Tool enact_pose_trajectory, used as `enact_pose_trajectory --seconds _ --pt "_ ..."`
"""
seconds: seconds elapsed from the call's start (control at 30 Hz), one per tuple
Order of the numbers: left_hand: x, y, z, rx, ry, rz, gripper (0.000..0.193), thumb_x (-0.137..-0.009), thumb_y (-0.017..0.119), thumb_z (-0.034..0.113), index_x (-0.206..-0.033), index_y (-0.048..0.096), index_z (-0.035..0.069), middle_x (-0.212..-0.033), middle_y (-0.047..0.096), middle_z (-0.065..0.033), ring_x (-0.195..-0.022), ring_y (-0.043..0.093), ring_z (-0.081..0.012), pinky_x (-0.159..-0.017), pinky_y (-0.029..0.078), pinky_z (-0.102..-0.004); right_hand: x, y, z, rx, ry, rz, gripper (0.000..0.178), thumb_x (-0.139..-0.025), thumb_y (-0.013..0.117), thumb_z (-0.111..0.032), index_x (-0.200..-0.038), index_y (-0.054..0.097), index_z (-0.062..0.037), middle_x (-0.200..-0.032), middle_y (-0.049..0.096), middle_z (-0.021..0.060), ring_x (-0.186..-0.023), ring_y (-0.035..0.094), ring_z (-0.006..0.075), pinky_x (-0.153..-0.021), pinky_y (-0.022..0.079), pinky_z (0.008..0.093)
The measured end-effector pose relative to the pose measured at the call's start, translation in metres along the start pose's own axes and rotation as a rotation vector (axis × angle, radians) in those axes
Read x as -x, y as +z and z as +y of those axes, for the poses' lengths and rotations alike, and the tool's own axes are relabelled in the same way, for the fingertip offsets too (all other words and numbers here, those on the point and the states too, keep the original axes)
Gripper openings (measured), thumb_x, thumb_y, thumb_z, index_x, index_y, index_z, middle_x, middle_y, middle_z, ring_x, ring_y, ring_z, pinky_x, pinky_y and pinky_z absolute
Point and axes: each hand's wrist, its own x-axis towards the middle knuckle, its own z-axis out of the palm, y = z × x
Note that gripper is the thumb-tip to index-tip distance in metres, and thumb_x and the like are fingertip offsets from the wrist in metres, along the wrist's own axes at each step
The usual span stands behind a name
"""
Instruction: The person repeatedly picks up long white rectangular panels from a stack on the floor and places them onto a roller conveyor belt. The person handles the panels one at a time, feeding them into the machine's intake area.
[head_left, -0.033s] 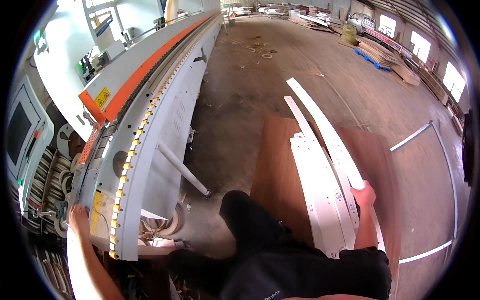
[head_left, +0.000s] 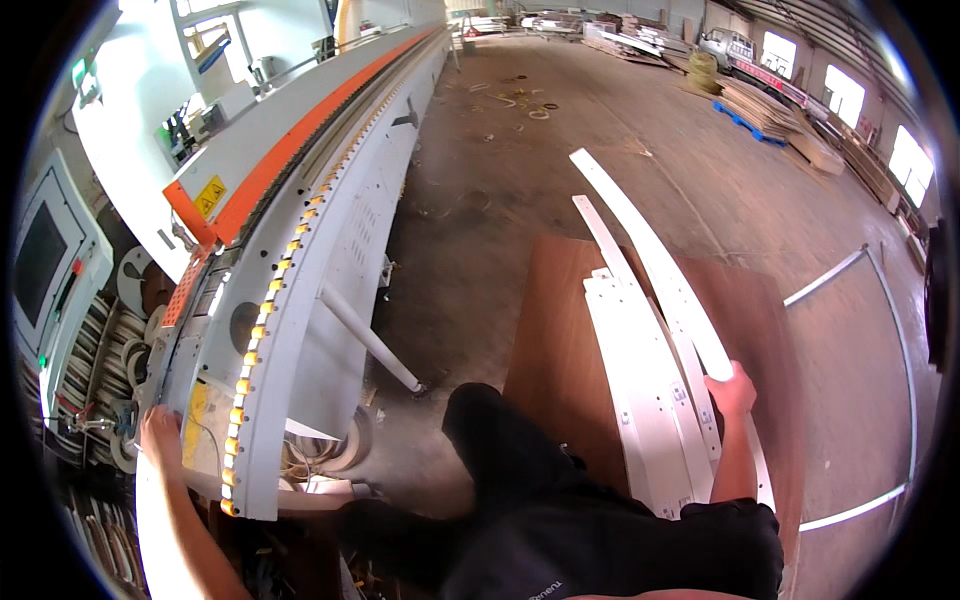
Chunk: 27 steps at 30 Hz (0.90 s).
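Observation:
My right hand point(head_left: 735, 392) is closed around the edge of a long white strip point(head_left: 665, 272). The strip's far end sticks out past the other pieces. Beside it lie more white boards point(head_left: 640, 380), stacked lengthwise with small holes and fittings along them. At the left, my left hand point(head_left: 162, 438) is at the near end of a long white and orange machine point(head_left: 275, 155). Its fingers curl at the upper end of another white strip point(head_left: 148, 530), which runs down beside my forearm; the fingertips are partly hidden.
Yellow rollers point(head_left: 257, 333) line the machine's near edge, and a slanted white leg point(head_left: 370, 340) juts into the aisle. A brown panel point(head_left: 560, 330) lies under the boards. Rolls of edging point(head_left: 90, 345) fill a rack at left. A metal frame point(head_left: 911, 400) stands at right.
The far end of the strip in my right hand has shifted slightly left and away, against the stack. My left hand stays at the machine's end. The view has moved a little.

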Motion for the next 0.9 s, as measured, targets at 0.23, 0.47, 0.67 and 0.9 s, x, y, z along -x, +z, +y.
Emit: enact_pose_trajectory --seconds 0.23,0.47,0.67,0.9 --pt "0.004 -0.030 0.043 0.117 0.206 0.241 0.028 -0.093 0.076 0.012 -0.121 0.077 0.007 -0.125 0.076 -0.0141 -0.122 0.069 -0.0392 -0.104 0.056 -0.0480 -0.007 -0.007 -0.024 -0.292 -0.367 0.195 0.063 -0.069 0.098 -0.027 -0.126 0.076 -0.0093 -0.114 0.082 0.0155 -0.108 0.079 0.0387 -0.094 0.062 0.0494" --pt "0.081 -0.123 0.219 0.244 0.670 0.497 0.038 -0.086 0.083 0.011 -0.125 0.079 0.012 -0.139 0.075 -0.0071 -0.131 0.068 -0.0313 -0.111 0.052 -0.0497 0.008 -0.030 -0.142 -0.531 -0.953 0.224 0.056 -0.065 0.094 -0.023 -0.115 0.074 -0.0079 -0.100 0.077 0.0137 -0.090 0.075 0.0376 -0.080 0.060 0.0484" --pt "0.178 -0.157 0.316 0.174 1.088 0.332 0.035 -0.091 0.080 0.023 -0.126 0.079 0.016 -0.156 0.069 -0.0045 -0.148 0.059 -0.0295 -0.126 0.044 -0.0529 0.069 -0.035 -0.272 -0.684 -1.341 0.094 0.058 -0.056 0.093 -0.026 -0.109 0.076 -0.0105 -0.089 0.075 0.0084 -0.075 0.072 0.0317 -0.069 0.059 0.0443" --pt "0.230 -0.118 0.330 0.216 1.121 0.095 0.030 -0.096 0.073 0.027 -0.123 0.072 0.015 -0.160 0.062 -0.0152 -0.139 0.062 -0.0327 -0.114 0.052 -0.0511 0.165 -0.049 -0.373 -0.803 -1.616 -0.183 0.058 -0.061 0.095 -0.033 -0.115 0.080 -0.0169 -0.093 0.079 -0.0001 -0.080 0.075 0.0229 -0.073 0.060 0.0387"
